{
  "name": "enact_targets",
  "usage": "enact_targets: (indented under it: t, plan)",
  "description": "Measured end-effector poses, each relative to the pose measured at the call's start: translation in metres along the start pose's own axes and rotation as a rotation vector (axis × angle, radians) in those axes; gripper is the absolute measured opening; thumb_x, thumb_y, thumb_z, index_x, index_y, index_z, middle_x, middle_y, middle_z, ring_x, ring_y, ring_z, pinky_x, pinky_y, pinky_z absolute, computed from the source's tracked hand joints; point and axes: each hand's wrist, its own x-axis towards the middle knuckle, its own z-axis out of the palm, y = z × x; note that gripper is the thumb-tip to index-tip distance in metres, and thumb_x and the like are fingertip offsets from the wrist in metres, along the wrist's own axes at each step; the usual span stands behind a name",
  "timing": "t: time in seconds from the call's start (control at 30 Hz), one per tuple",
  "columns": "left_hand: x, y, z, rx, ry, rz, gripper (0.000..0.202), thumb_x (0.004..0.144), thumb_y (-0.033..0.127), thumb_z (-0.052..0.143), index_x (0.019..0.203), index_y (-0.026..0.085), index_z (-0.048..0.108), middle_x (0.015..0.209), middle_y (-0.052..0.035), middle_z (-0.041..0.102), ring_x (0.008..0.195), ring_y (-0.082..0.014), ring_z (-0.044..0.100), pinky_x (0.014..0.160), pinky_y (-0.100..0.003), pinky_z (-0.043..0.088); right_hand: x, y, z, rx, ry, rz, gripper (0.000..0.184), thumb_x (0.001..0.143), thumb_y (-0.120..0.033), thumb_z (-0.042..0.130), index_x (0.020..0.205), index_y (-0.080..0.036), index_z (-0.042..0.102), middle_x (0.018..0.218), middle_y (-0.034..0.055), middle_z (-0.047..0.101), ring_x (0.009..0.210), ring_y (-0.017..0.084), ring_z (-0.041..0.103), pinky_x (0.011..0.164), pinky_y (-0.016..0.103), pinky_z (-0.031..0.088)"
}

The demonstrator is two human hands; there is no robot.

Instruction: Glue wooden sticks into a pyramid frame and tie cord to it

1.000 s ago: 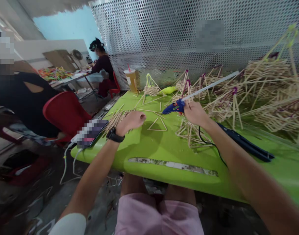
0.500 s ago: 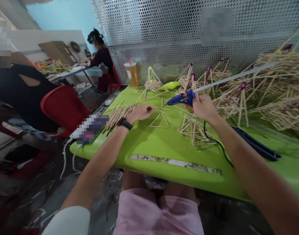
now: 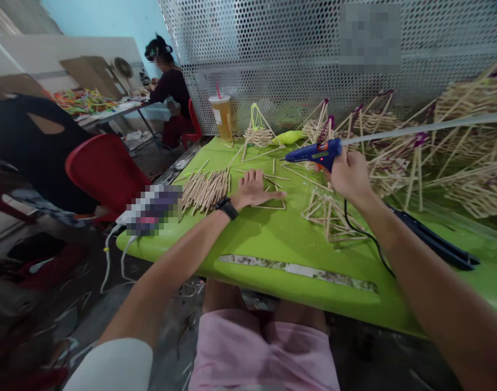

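Observation:
My right hand is wrapped round a blue glue gun, its nozzle pointing left over the table. A long clear glue stick runs out of the gun's back. My left hand is spread flat, palm down, over a small triangle of wooden sticks, partly covering it. Left of that hand lies a pile of loose wooden sticks. Below the gun stands a small stick frame, glued into pointed shapes.
Stick baskets with purple ties crowd the right side. Dark long-handled pliers lie near my right forearm. A drink cup stands at the back. A power strip sits at the left edge. Two people sit at the left.
My left hand has opened from a curled shape and spread over the stick triangle, moving slightly right and down. My right hand still holds the glue gun; the view has shifted slightly.

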Motion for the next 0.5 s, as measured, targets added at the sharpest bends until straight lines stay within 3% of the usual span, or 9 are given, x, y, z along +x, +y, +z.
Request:
enact_targets:
  t: [0.1,0.2,0.37,0.5]
  plan:
    - [-0.002,-0.002,-0.002,0.002,-0.013,0.004,0.134,0.073,0.104,0.048,0.171,0.015,0.03,0.176,-0.0254,0.031,0.165,-0.053,0.018,0.131,-0.065,0.023,0.001,-0.003,0.002,0.288,-0.066,0.13,0.066,0.106,-0.069,0.036,0.067,-0.026,0.066,0.043,-0.0024,0.037,0.037,0.015,0.033,0.041,0.032,0.025]
    - [-0.003,-0.004,-0.004,0.014,-0.029,0.007,0.135,0.074,0.104,0.046,0.174,0.015,0.023,0.179,-0.0231,0.026,0.167,-0.0495,0.015,0.134,-0.063,0.02,0.004,-0.004,0.002,0.457,-0.107,0.203,0.062,0.103,-0.072,0.038,0.071,-0.028,0.066,0.044,-0.0033,0.034,0.037,0.017,0.033,0.039,0.034,0.028]
    - [-0.005,-0.005,-0.009,0.024,-0.15,-0.033,0.139,0.077,0.102,0.041,0.178,0.013,0.003,0.185,-0.0164,0.0,0.17,-0.0435,-0.005,0.138,-0.059,0.009,0.002,-0.01,0.004,0.458,0.045,0.157,0.058,0.102,-0.072,0.041,0.07,-0.029,0.064,0.044,-0.0025,0.034,0.038,0.017,0.035,0.038,0.034,0.027]
    - [-0.005,-0.009,-0.01,-0.011,-0.15,-0.01,0.137,0.078,0.101,0.042,0.178,0.015,0.005,0.184,-0.0167,-0.003,0.17,-0.0447,-0.003,0.136,-0.061,0.012,0.003,-0.012,0.004,0.441,0.088,0.207,0.063,0.103,-0.07,0.029,0.076,-0.028,0.067,0.046,-0.0008,0.035,0.039,0.018,0.032,0.04,0.035,0.027]
